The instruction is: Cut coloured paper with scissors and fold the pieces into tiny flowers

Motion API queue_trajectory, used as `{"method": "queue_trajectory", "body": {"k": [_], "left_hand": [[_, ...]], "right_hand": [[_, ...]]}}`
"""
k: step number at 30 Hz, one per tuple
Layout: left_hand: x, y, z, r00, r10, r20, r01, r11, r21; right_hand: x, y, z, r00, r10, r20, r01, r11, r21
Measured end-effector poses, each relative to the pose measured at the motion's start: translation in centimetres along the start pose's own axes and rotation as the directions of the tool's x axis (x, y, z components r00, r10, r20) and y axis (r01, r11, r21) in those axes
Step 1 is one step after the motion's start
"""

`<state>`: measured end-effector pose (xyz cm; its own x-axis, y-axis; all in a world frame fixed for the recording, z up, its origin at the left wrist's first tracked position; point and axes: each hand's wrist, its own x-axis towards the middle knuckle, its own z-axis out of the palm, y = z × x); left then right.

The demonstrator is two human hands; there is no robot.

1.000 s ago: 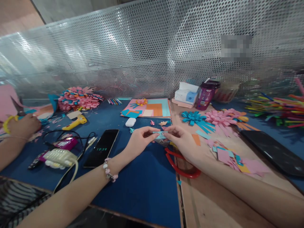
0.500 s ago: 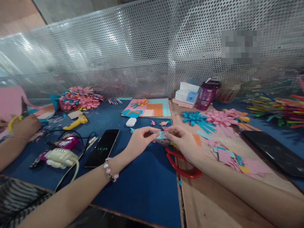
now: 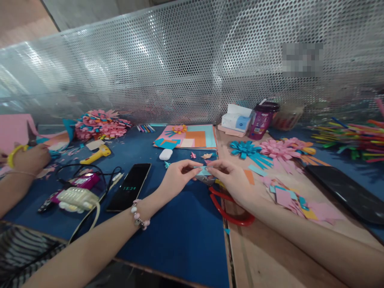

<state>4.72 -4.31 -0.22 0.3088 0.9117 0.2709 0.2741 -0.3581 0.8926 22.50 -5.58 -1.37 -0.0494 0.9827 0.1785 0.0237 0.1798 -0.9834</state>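
Observation:
A small light-blue piece of paper (image 3: pixel 203 171) is pinched between my two hands at the middle of the table. My left hand (image 3: pixel 179 176) grips its left end between thumb and fingers. Its right end is held the same way by my right hand (image 3: pixel 227 176). Red-handled scissors (image 3: pixel 231 216) lie just under my right hand, their blades partly hidden. Beyond my fingers are small folded paper pieces, a pink one (image 3: pixel 193 155) and an orange one (image 3: pixel 207 156). A teal folded piece (image 3: pixel 167 164) rests near my left hand.
Left of my arm lie a phone (image 3: pixel 129 187), cables and a yellow glue gun (image 3: pixel 97 154). A white case (image 3: pixel 166 154) and stacked coloured paper (image 3: pixel 207 138) are ahead. Paper scraps (image 3: pixel 291 200), a purple cup (image 3: pixel 262 120) and a black phone (image 3: pixel 345 192) stand rightward. Another person's hand (image 3: pixel 34 160) holds yellow-handled scissors.
My hands and the light-blue paper stay nearly still. At the far left, the other person's hand and the yellow scissors have shifted slightly left.

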Motion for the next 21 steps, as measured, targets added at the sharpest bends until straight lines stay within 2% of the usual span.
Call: {"method": "queue_trajectory", "body": {"k": [4,10,15,18,21], "left_hand": [[-0.02,0.10,-0.01,1.000,0.000,-0.001,0.000,1.000,0.015],[-0.11,0.01,-0.02,1.000,0.015,-0.020,-0.014,0.998,0.067],[-0.31,0.33,-0.03,0.997,0.062,-0.052,-0.056,0.993,0.107],[-0.47,0.65,-0.03,0.993,0.092,-0.068,-0.082,0.988,0.134],[-0.63,0.97,-0.02,0.993,0.100,-0.057,-0.090,0.985,0.145]], "right_hand": [[-0.04,-0.01,0.06,1.000,0.003,-0.007,-0.003,1.000,-0.007],[0.00,0.31,0.14,0.998,0.005,0.060,-0.008,0.999,0.041],[0.06,0.00,0.32,0.977,0.056,0.205,-0.057,0.998,0.000],[0.10,-0.21,0.29,0.950,0.066,0.304,-0.049,0.997,-0.064],[0.06,-0.28,0.16,0.935,0.064,0.349,-0.032,0.995,-0.096]]}}
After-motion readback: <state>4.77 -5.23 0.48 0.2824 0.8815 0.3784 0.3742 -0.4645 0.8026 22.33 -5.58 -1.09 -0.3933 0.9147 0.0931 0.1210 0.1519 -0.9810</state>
